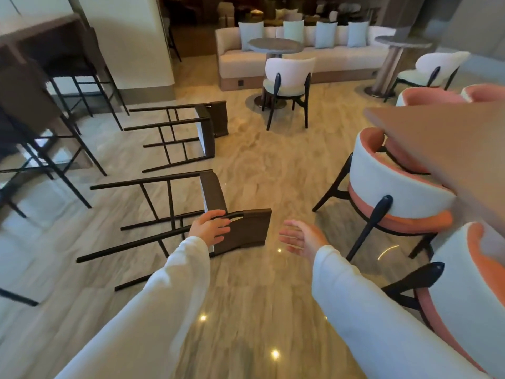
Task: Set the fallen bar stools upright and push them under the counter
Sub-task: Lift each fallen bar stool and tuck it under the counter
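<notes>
Two dark brown bar stools with thin black legs lie on their sides on the marble floor, legs pointing left. The near fallen stool (pixel 216 195) is right in front of me; my left hand (pixel 210 227) is shut on the black frame bar by its backrest. My right hand (pixel 300 236) hovers open just right of that backrest, touching nothing. The far fallen stool (pixel 207 127) lies beyond it, untouched. The counter (pixel 41 26) runs along the upper left, with upright bar stools (pixel 68 64) standing under it.
Orange-and-white armchairs (pixel 393 184) and a wooden table top (pixel 451 138) crowd the right side. A white chair (pixel 287 77), round tables and a long sofa (pixel 314 50) stand farther back. Bare floor lies between the fallen stools and the armchairs.
</notes>
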